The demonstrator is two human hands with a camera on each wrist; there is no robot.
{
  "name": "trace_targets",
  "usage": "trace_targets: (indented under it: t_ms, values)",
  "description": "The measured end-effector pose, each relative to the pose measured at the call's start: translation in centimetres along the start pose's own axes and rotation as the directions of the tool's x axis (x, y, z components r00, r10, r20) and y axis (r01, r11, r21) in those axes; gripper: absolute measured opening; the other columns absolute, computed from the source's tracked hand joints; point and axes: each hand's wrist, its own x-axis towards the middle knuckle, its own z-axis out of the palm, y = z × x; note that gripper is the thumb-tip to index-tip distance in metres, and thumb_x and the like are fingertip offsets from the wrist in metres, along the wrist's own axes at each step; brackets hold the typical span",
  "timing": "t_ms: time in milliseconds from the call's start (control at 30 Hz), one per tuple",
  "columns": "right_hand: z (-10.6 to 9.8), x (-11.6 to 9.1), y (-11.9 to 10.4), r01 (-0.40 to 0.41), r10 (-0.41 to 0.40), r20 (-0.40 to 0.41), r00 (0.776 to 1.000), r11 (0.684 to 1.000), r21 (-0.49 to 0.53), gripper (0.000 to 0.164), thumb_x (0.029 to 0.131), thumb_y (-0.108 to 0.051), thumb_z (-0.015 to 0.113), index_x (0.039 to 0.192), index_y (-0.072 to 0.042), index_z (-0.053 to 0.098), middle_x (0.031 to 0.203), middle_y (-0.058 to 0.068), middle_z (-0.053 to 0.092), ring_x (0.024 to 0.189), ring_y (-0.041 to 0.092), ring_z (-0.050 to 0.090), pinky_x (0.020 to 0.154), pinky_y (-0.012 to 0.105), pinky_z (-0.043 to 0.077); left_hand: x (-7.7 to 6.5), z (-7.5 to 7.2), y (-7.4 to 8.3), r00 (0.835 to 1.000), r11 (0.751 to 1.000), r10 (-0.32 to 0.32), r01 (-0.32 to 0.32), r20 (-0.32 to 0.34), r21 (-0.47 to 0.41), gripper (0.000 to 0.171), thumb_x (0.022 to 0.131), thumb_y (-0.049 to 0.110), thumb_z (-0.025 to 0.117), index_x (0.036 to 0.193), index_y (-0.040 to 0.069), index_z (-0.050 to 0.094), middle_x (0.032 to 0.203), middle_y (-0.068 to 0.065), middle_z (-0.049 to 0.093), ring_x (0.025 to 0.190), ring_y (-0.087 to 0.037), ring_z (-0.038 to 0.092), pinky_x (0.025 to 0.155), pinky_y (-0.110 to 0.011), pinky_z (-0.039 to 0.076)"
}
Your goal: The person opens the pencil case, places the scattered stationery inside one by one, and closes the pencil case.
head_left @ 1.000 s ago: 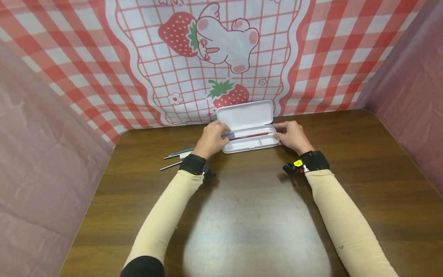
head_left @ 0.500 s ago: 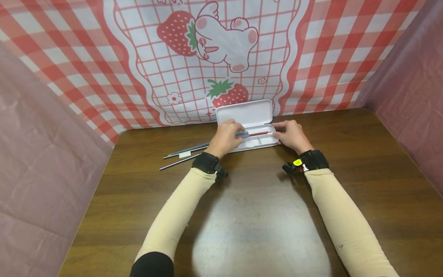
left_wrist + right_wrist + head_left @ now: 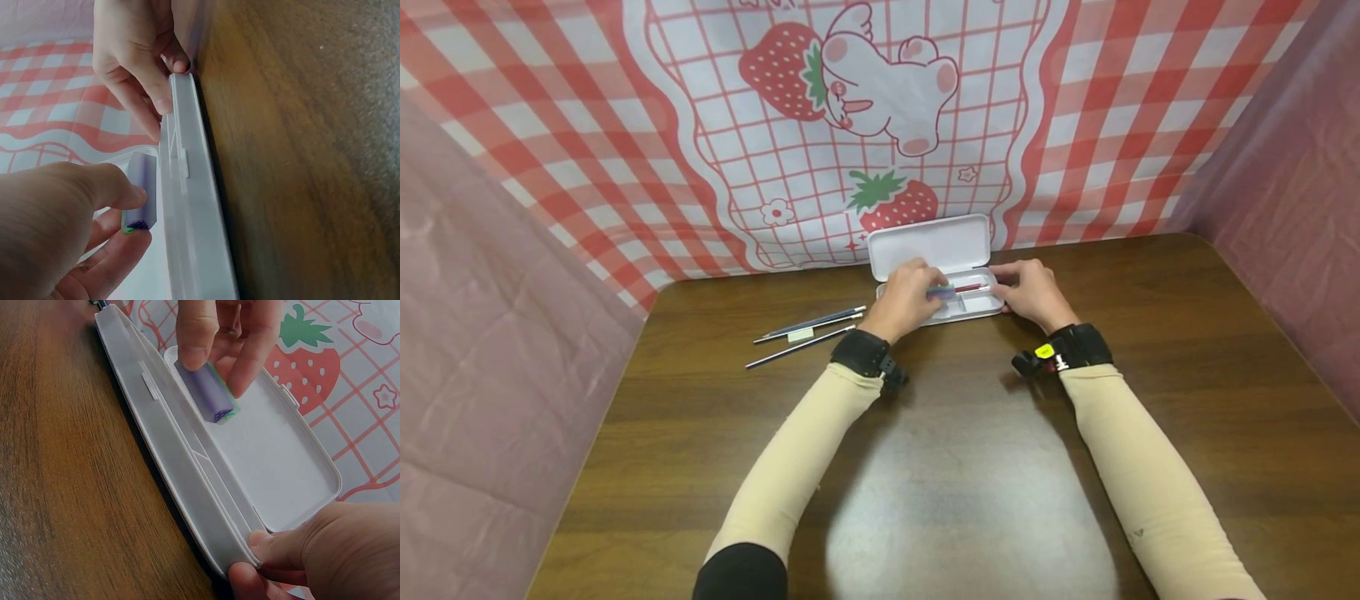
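A white pencil case [image 3: 925, 246] stands with its lid up at the back of the table. My left hand [image 3: 906, 300] is over its tray, pinching a small translucent purple-and-green block [image 3: 209, 394] between thumb and fingers. What kind of block it is, I cannot tell. Part of a red pencil [image 3: 973, 287] shows in the tray to the right of the block; the left hand covers the tray's left part. My right hand [image 3: 1033, 296] grips the case's right end, thumb at the rim, as the right wrist view [image 3: 312, 550] shows.
Left of the case, several dark pencils [image 3: 808, 323] lie on the wooden table [image 3: 970, 467], with a small pale eraser-like block [image 3: 801, 335] among them. A red-checked cloth [image 3: 1105, 125] hangs right behind the case.
My left hand has moved right along the tray with the purple-and-green block, uncovering more of the pencils on the table. The right hand and the case have stayed put.
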Motion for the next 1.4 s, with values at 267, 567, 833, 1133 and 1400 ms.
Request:
trace_targets:
  t_ms: [267,567,833,1133,1400]
  values:
    - [0.0,0.1,0.0,-0.001,0.001,0.004,1.000,1.000,0.000,0.046,0.107,-0.011,0.072,0.152,-0.001,0.068,0.137,0.032,0.072,0.060,0.002,0.066,0.057,0.017,0.049,-0.8,0.1,0.8,0.999,1.000,-0.006,0.006,0.047,0.009,0.027,0.095,0.016,0.085,0.122,0.020,0.088,0.112,-0.003,0.079,0.107,-0.020,0.075,0.100,-0.036,0.061]
    - [0.1,0.1,0.1,0.002,-0.002,-0.003,1.000,1.000,0.005,0.046,0.107,-0.011,0.071,0.152,-0.001,0.068,0.127,0.030,0.074,0.060,0.002,0.066,0.057,0.018,0.050,-1.4,-0.1,1.3,0.995,0.997,0.034,-0.040,0.093,0.069,0.026,0.098,0.019,0.084,0.124,0.020,0.088,0.116,-0.003,0.083,0.112,-0.021,0.077,0.102,-0.037,0.062]
    - [0.2,0.0,0.2,0.010,-0.010,-0.010,1.000,1.000,-0.003,0.046,0.107,-0.010,0.071,0.151,-0.001,0.069,0.119,0.026,0.074,0.060,0.003,0.066,0.058,0.018,0.050,-1.7,0.1,1.1,0.992,0.993,0.044,-0.056,0.115,0.100,0.026,0.099,0.015,0.081,0.123,0.022,0.089,0.119,-0.004,0.084,0.118,-0.023,0.077,0.107,-0.037,0.062]
    - [0.2,0.1,0.2,0.006,-0.006,-0.004,1.000,1.000,0.001,0.046,0.107,-0.011,0.071,0.153,-0.002,0.068,0.125,0.028,0.072,0.061,0.003,0.066,0.058,0.019,0.050,-1.9,0.1,1.1,0.988,0.993,0.072,-0.084,0.139,0.083,0.034,0.099,0.009,0.077,0.129,0.022,0.087,0.120,-0.004,0.084,0.119,-0.023,0.075,0.108,-0.037,0.061]
    - [0.2,0.0,0.2,0.005,-0.005,0.001,1.000,1.000,0.003,0.046,0.108,-0.011,0.071,0.152,-0.001,0.068,0.130,0.029,0.073,0.061,0.002,0.066,0.058,0.018,0.050,-2.3,0.2,1.2,0.988,0.998,0.033,-0.042,0.149,0.054,0.037,0.098,0.007,0.074,0.132,0.017,0.084,0.123,-0.005,0.079,0.119,-0.022,0.074,0.108,-0.035,0.061]
